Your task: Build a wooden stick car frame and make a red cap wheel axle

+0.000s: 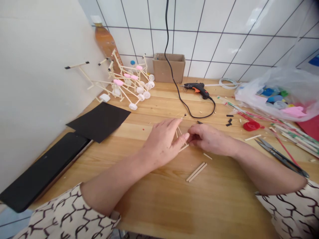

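Near the middle of the wooden surface (154, 205), holding a small stick frame (184, 148) between thumb and fingers of the left hand (163, 142), apparently to steady it for close work. Meeting it from the right with curled fingers of the right hand (208, 137); cannot tell whether gripping a piece, with fingertips partly hidden. Just in front, see two loose sticks (196, 172) side by side, perhaps laid for easy reach, like the scissors (280, 157) beside the right forearm (264, 169). Near the left wall (45, 59), find stick models (134, 77) grouped together, probably to avoid knocks. At the back, note an open cardboard box (170, 69); cannot make out its contents. At far right, look through a thin plastic bag (249, 89) to coloured caps (270, 91), including blue and green. Behind the models, spot a capped bottle of amber liquid (106, 39).
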Demonstrator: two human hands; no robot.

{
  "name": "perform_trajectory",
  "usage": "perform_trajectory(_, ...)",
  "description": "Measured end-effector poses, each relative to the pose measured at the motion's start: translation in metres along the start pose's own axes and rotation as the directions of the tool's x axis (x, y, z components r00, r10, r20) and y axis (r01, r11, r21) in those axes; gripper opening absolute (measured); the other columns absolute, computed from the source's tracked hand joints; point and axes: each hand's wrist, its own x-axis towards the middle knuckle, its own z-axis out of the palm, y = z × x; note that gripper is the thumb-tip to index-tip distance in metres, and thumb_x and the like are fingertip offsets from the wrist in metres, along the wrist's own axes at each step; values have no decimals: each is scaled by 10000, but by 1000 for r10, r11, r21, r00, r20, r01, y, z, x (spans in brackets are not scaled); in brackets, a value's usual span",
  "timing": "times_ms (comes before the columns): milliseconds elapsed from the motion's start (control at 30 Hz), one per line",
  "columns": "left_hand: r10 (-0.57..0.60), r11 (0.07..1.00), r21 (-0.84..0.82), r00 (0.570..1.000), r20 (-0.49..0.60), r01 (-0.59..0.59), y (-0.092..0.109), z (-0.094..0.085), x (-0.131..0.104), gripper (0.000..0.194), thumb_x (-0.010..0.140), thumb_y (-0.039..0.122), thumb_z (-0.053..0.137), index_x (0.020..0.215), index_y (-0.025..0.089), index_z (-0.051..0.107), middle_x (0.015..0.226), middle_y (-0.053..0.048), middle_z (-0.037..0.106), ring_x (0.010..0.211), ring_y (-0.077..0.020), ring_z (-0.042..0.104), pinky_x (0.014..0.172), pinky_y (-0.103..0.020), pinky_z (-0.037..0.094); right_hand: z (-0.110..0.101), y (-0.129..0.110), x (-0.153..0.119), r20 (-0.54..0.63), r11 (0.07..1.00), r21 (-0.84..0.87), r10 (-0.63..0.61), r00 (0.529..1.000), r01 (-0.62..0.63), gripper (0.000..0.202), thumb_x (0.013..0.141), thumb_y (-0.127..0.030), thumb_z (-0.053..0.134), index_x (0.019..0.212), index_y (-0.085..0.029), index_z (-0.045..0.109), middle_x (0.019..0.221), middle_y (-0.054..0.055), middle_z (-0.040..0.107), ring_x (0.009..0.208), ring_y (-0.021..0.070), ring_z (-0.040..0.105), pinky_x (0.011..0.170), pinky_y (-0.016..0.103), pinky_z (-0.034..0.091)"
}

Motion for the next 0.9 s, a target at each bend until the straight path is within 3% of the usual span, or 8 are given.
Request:
perform_trajectory(133, -36, 998, -42, 999, 12, 37, -5, -7, 2, 303, 923, 305, 431, 1126, 134, 577, 1139, -110, 655, 1057, -220, 602, 903, -378, 474, 0, 0, 1, 14, 1000, -9, -1, 1000, 1, 158, 668, -68, 515, 700, -176, 627, 693, 16, 650, 647, 141, 560, 599, 235, 411)
perform_trajectory(300, -128, 989, -70, 992, 20, 129, -7, -16, 2, 325, 919, 321, 435, 1145, 129, 569, 1043, -104, 676, 981, -222, 624, 803, -349, 498, -1, 0, 1, 5, 1000, -12, 6, 1000, -5, 170, 662, -54, 506, 695, -175, 620, 688, 11, 643, 641, 133, 553, 593, 228, 402)
perform_trajectory(433, -145, 982, -104, 981, 131, 159, -6, -20, 2, 271, 910, 327, 434, 1016, 171, 630, 922, -59, 690, 869, -196, 636, 756, -325, 490, -1, -1, 0, 15, 1000, -5, 19, 1000, -19, 149, 674, -64, 512, 700, -171, 612, 680, 6, 631, 629, 128, 546, 585, 224, 397)
perform_trajectory(533, -188, 978, -60, 965, 181, 202, -4, -22, 3, 265, 828, 368, 550, 991, 174, 626, 880, -50, 678, 797, -202, 624, 699, -326, 482, -1, -2, 0, 15, 1000, -17, 24, 1000, -24, 146, 680, -65, 511, 707, -167, 612, 690, 12, 632, 639, 131, 545, 593, 228, 398)
perform_trajectory(767, -182, 983, 73, 961, 211, 170, 0, -19, 1, 647, 578, 368, 769, 1146, 162, 535, 1102, -93, 634, 982, -276, 582, 823, -395, 469, 1, -1, 0, 9, 1000, -18, 7, 1000, -6, 136, 691, -70, 519, 709, -172, 606, 705, 12, 643, 655, 134, 554, 597, 228, 395)
perform_trajectory(900, -196, 976, 141, 949, 246, 165, 3, -17, 0, 728, 559, 327, 771, 1201, 155, 474, 1167, -116, 600, 1059, -300, 548, 908, -432, 433, 1, 1, 0, 3, 1000, -15, 7, 1000, -7, 132, 685, -69, 522, 699, -173, 601, 693, 9, 640, 643, 130, 550, 588, 226, 392)
